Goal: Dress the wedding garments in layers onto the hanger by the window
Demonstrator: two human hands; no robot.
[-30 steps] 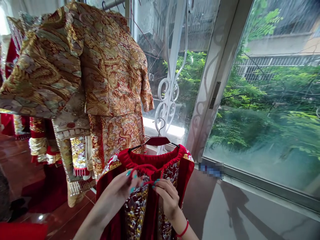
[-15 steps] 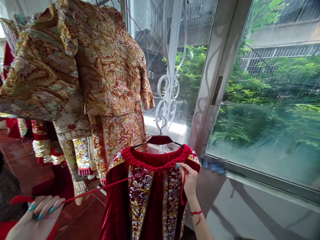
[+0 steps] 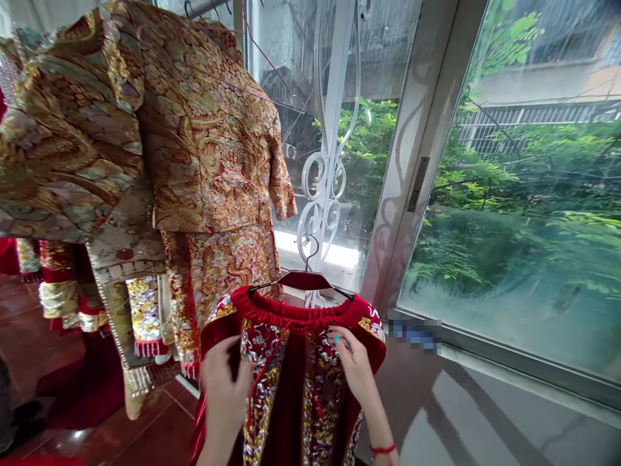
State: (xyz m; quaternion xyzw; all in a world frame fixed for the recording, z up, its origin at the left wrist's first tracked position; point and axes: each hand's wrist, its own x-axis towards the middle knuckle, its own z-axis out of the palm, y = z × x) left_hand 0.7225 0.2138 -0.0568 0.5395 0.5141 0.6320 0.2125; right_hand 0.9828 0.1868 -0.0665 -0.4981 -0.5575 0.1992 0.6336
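A red velvet skirt (image 3: 291,388) with gold and silver embroidery hangs from a dark red hanger (image 3: 303,280) hooked on a white scrolled window grille (image 3: 326,194). My left hand (image 3: 224,391) rests on the skirt's left front, fingers curled against the fabric just below the gathered waistband. My right hand (image 3: 353,366) lies on the right front panel, fingers pressed to the embroidery near the waistband. Whether either hand pinches the red drawstring is hidden.
Gold-embroidered jackets and skirts (image 3: 194,149) hang on a rail at upper left, filling the left half. A large window (image 3: 509,194) with an aluminium frame runs along the right, above a pale stone sill (image 3: 485,414). Dark red tiles (image 3: 150,433) cover the floor.
My left hand, which held the red drawstring stretched far out to the lower left, has come back to the skirt's front. My right hand has dropped slightly from the waistband onto the embroidered panel.
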